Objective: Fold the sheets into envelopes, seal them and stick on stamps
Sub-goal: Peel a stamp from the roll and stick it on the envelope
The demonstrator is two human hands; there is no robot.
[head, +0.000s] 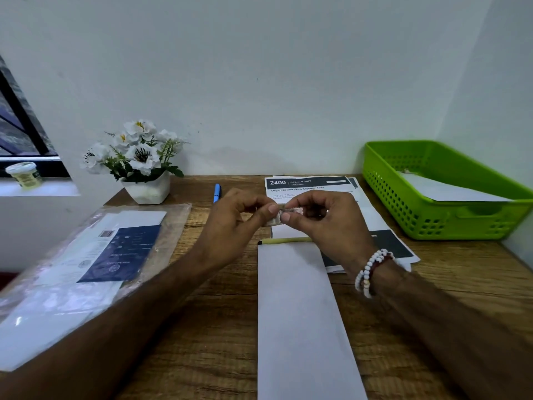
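Bare desk (219,327) open between plastic packet (72,284) and white envelope (300,313) — green basket (432,226) blocks the right corner.

2 hands (230,223) (331,223), 1 stamp (294,211), 1 envelope (300,313), 1 basket (403,210)

On the table (219,327), envelope (300,313) lies centre, packet (72,269) left, basket (403,203) far right, flowerpot (147,189) far left.

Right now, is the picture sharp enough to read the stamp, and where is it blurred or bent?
Head view: the small perforated stamp, pinched between the left hand and right hand, is too soft to read; the clear plastic packet at left is smeared with glare; the green plastic basket looks stretched by the wide lens.
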